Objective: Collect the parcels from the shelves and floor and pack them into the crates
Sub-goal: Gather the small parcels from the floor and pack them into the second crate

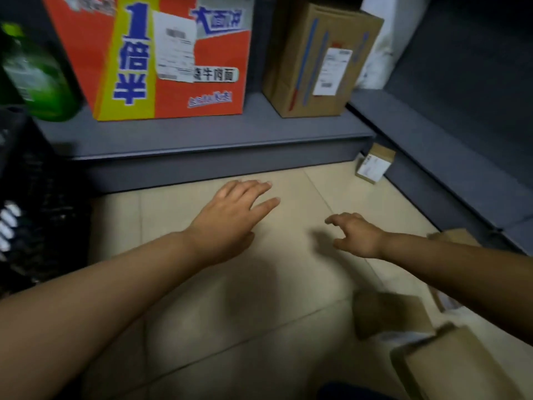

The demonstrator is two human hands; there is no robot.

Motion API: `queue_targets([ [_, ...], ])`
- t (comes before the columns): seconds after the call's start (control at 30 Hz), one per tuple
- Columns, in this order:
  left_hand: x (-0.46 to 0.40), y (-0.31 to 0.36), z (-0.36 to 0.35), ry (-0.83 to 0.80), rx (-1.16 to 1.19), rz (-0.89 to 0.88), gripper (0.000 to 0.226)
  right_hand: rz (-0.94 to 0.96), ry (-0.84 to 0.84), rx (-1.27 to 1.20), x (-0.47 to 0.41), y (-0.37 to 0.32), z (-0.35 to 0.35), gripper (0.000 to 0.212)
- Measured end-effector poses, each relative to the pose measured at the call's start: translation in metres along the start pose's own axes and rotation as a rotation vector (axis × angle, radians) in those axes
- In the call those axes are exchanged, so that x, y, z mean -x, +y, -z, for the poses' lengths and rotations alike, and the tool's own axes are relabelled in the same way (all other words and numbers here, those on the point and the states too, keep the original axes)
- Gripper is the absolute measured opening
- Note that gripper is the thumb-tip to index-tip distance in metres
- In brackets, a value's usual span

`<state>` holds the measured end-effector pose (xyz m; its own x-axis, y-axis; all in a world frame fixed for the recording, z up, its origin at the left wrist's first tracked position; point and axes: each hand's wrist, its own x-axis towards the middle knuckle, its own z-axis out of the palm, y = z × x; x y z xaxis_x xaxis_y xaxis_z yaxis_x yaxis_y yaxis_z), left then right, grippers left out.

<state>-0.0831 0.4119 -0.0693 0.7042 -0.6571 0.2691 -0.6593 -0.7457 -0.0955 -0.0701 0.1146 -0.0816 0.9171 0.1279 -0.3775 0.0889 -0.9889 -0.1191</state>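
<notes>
Both my hands reach out over the tiled floor and hold nothing. My left hand (233,215) has its fingers straight, pointing toward the bottom shelf. My right hand (357,235) hangs with loosely spread fingers. On the grey bottom shelf (202,134) stand a large orange and yellow carton (173,56) with a white label and a brown cardboard parcel (317,62). A small brown parcel (373,163) lies on the floor in the corner. Several cardboard parcels (389,313) lie on the floor at the lower right. A black crate (31,203) is at the left edge.
A green bottle pack (34,73) sits on the shelf at the far left. A white bag (380,39) stands behind the brown parcel. A second grey shelf (461,157) runs along the right. Beige floor tiles (230,327) lie below my arms.
</notes>
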Motion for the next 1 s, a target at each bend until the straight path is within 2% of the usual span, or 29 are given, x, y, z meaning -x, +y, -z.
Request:
queue_targets([
  [0.1,-0.014,0.028,-0.017,-0.016,0.085,-0.008,0.072,-0.081,-0.277,0.064,0.019,0.040,-0.015,0.071],
  [0.2,-0.019,0.048,-0.036,-0.036,0.167,-0.024,0.071,-0.018,-0.538,0.275,0.043,0.069,-0.028,0.083],
  [0.3,-0.019,0.056,-0.053,-0.085,0.182,-0.060,0.071,-0.072,-0.617,0.338,0.065,0.092,-0.046,0.110],
  [0.4,-0.021,0.056,-0.064,-0.128,0.200,-0.067,0.071,-0.090,-0.521,0.356,0.080,0.104,-0.063,0.117],
  [0.53,-0.027,0.057,-0.071,-0.153,0.205,-0.056,0.072,-0.038,-0.372,0.344,0.077,0.110,-0.070,0.101],
  [0.7,-0.032,0.062,-0.071,-0.134,0.209,-0.075,0.075,0.027,-0.117,0.197,0.052,0.085,-0.054,0.083],
  [0.77,-0.031,0.061,-0.072,-0.149,0.201,-0.075,0.077,0.011,-0.008,0.084,0.038,0.066,-0.046,0.081],
  [0.87,-0.027,0.055,-0.075,-0.188,0.223,-0.017,0.086,-0.002,0.059,-0.129,0.016,0.034,-0.032,0.078],
  [1.0,-0.021,0.037,-0.070,-0.199,0.398,0.248,0.107,0.002,0.062,-0.491,-0.008,-0.005,-0.013,0.062],
])
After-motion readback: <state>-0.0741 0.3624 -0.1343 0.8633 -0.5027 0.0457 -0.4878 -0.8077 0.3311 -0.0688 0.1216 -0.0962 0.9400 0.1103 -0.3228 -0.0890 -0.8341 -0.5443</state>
